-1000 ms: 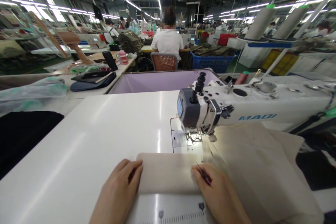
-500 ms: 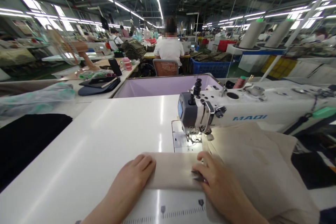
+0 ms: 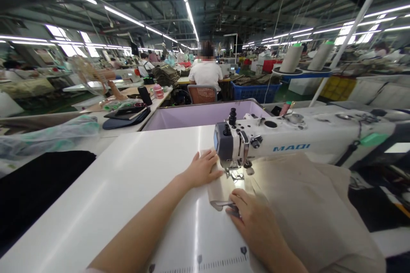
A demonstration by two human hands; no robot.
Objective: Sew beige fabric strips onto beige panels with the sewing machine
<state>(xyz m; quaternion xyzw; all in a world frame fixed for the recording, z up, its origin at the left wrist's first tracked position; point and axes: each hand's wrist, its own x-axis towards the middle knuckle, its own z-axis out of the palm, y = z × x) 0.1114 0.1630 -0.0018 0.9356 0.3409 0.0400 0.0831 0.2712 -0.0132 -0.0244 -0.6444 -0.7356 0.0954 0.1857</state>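
My left hand [image 3: 202, 170] lies open on folded cloth [image 3: 220, 191] just beside the sewing machine [image 3: 269, 136], apparently to keep it flat, while my right hand [image 3: 256, 218], closed round a dark tool [image 3: 235, 210], touches its near end.

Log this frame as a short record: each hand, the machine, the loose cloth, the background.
Left hand: palm down on folded beige cloth
Right hand: at that cloth's near end, holding a dark tool, mostly hidden
Sewing machine: white, light on below its head
Larger cloth: beige, right of the right hand
Background: seated person beyond purple bin
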